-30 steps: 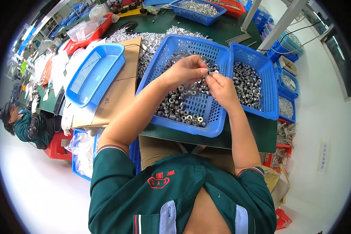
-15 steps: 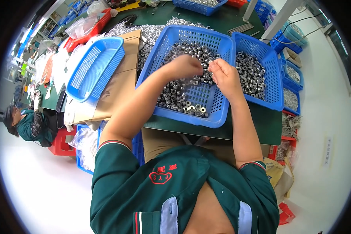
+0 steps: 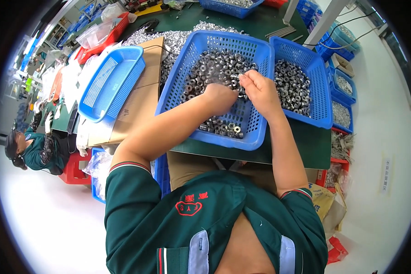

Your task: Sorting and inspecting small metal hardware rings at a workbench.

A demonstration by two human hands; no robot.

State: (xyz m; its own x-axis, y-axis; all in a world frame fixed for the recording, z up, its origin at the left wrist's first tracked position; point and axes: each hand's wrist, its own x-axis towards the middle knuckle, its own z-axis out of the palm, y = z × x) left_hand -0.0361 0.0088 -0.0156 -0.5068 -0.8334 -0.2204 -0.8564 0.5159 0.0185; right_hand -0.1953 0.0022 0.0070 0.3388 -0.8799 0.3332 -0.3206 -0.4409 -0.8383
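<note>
A blue perforated basket (image 3: 169,86) stands in front of me, with many small metal rings (image 3: 207,67) in its far half and a smaller group near its front wall. My left hand (image 3: 221,98) is over the middle of this basket, curled and slightly blurred; whatever its fingers hold is hidden. Just to its right, my right hand (image 3: 261,92) hovers over the basket's right side. Thumb and fingertips are pinched together there, around something too small to make out.
To the right stands a second blue basket (image 3: 323,86) of similar rings. An empty light-blue basket (image 3: 134,75) sits on cardboard (image 3: 146,98) at left. Loose shiny parts (image 3: 166,43) are heaped behind. A co-worker (image 3: 36,144) sits far left.
My left hand has moved nearer to me, down over the middle of the basket. The right hand has shifted slightly and remains pinched. The co-worker's arm has moved.
</note>
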